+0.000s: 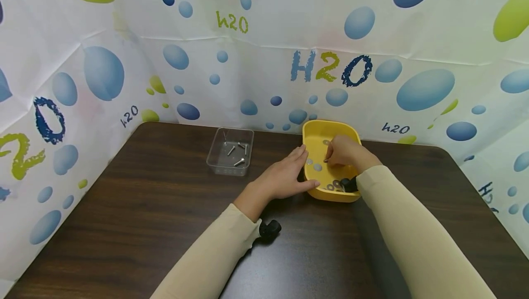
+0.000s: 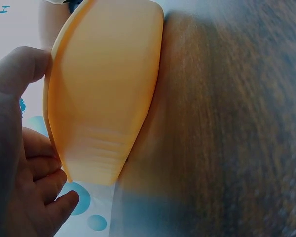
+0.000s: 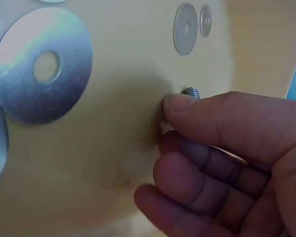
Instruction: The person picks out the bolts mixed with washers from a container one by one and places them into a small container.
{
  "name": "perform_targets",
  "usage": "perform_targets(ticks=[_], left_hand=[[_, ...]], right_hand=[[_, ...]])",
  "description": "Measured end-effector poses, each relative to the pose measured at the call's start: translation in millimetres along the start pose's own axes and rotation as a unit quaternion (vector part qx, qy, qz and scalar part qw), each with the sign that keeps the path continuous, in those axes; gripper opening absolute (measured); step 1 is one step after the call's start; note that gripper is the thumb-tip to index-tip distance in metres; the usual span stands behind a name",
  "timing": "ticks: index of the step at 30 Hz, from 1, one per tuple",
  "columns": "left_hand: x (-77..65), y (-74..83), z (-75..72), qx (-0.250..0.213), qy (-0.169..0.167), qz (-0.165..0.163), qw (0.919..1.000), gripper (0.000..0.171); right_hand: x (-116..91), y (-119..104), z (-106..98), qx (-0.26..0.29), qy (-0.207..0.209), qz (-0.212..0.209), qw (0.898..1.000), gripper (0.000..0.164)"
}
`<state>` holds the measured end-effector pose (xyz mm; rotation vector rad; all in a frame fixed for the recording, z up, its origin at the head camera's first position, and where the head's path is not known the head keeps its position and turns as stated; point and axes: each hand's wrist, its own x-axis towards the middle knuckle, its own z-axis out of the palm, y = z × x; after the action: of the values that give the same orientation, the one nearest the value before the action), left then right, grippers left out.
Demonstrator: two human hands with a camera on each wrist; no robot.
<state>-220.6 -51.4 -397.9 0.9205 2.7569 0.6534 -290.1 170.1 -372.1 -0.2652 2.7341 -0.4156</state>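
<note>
A yellow plastic bin (image 1: 336, 195) stands at the back of the table, with several metal washers (image 1: 317, 167) on its floor. Against its left rim rests my left hand (image 1: 281, 175), fingers extended and thumb apart at the near corner. From the left wrist view, the thumb and fingertips touch the edge of the bin's outer wall (image 2: 103, 84). Inside the bin, my right hand (image 1: 345, 151) pinches a small bolt (image 3: 191, 92) between thumb and fingers. Only its threaded end shows in the right wrist view; the rest is hidden. A large flat washer (image 3: 74, 54) lies nearby.
To the left of the bin sits a clear plastic box (image 1: 229, 170) holding several bolts (image 1: 239, 162). The dark wooden table (image 1: 144, 198) meets a printed white sheet (image 1: 268, 78) at its back edge. Black wrist cameras (image 1: 270, 230) are strapped under the sleeves.
</note>
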Motion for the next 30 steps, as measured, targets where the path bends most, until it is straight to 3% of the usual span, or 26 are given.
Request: perform_targets(ticks=[6, 13, 21, 30], left_hand=[[0.0, 0.4, -0.1, 0.000, 0.001, 0.004, 1.0000, 0.096], [-0.3, -0.8, 0.2, 0.000, -0.001, 0.005, 1.0000, 0.096], [0.0, -1.3, 1.6, -0.003, 0.005, 0.004, 1.0000, 0.096], [0.8, 1.4, 2.0, 0.023, 0.015, 0.004, 0.9996, 0.095]], right_hand=[[-1.9, 2.7, 1.0, -0.016, 0.002, 0.010, 1.000, 0.023], [-0.3, 3.0, 1.5, 0.008, 0.003, 0.013, 1.000, 0.023], [2.2, -0.3, 0.5, 0.007, 0.032, -0.024, 0.999, 0.026], [3.0, -2.7, -5.5, 0.024, 0.063, -0.029, 0.997, 0.030]])
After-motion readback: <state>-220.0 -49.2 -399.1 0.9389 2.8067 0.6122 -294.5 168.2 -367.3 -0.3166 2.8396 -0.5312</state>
